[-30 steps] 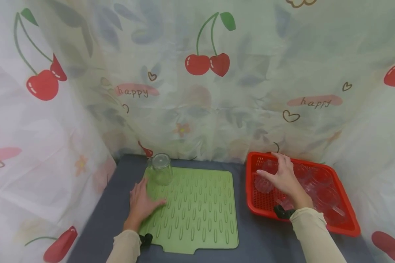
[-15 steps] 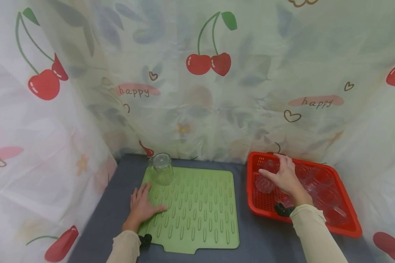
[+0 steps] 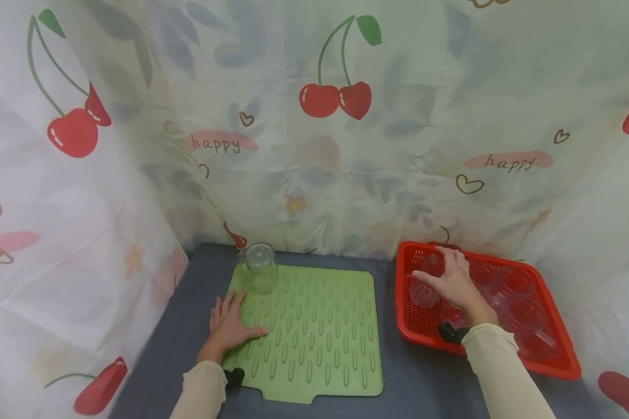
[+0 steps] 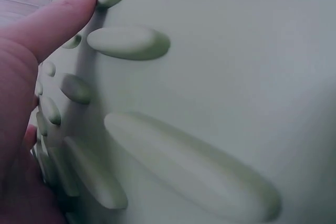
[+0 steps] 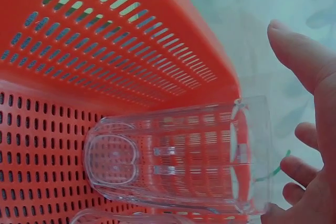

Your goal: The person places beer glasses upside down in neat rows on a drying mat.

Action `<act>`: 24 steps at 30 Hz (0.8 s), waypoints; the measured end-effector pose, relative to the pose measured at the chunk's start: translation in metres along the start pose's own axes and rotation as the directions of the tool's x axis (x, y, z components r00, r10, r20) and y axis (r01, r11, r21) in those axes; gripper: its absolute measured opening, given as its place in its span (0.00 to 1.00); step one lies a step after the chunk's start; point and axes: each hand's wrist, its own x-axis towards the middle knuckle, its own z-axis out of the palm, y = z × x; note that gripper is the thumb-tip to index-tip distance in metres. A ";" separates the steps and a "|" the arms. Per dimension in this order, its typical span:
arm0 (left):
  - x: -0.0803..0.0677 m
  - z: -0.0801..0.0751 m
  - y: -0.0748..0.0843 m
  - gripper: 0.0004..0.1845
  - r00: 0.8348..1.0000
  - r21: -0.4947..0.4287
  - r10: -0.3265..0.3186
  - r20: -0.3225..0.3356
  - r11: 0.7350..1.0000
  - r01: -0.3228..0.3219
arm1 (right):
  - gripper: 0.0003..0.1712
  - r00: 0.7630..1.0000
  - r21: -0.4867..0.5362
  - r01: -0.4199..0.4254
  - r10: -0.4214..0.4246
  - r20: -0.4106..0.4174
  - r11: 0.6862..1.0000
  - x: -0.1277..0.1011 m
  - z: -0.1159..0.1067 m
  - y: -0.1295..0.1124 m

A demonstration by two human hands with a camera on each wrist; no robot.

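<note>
My left hand (image 3: 230, 329) rests on the left edge of a green drying mat (image 3: 314, 326), its fingers spread and thumb pointing across the ridges. In the left wrist view the thumb (image 4: 58, 19) lies close along the raised ribs. A clear glass mug (image 3: 261, 267) stands upside down on the mat's back left corner. Over the red plastic basket (image 3: 411, 334) at the right hovers my right hand (image 3: 453, 282), thumb and fingers apart with nothing gripped. Below it is a clear drinking glass (image 5: 168, 161), leaning in the basket with one end near the fingers.
Several more clear glasses (image 3: 524, 308) crowd the basket's right side. Basket and mat share a dark grey table (image 3: 393, 384). A printed cherry curtain (image 3: 346, 192) hangs around the back and sides.
My left hand has shifted slightly back toward me along the mat's left edge. The right hand stays nearly still over the basket. The head view has turned slightly left.
</note>
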 end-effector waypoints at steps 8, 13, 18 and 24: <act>-0.003 0.000 0.003 0.67 0.999 -0.034 0.025 -0.031 0.999 -0.026 | 0.70 0.993 -0.001 -0.075 0.075 0.091 0.997 0.005 0.005 0.006; -0.002 0.002 0.001 0.68 1.000 -0.051 0.024 -0.020 0.998 -0.025 | 0.73 0.985 -0.038 -0.090 0.095 0.148 0.995 0.009 0.005 0.009; -0.002 -0.002 0.000 0.68 1.000 -0.036 -0.006 0.017 0.999 0.006 | 0.70 0.978 -0.054 -0.084 0.093 0.186 0.995 0.011 0.004 0.006; -0.001 -0.002 0.000 0.68 1.000 -0.029 -0.005 0.030 1.000 0.006 | 0.62 0.975 -0.030 -0.088 0.092 0.201 0.996 0.014 0.003 0.005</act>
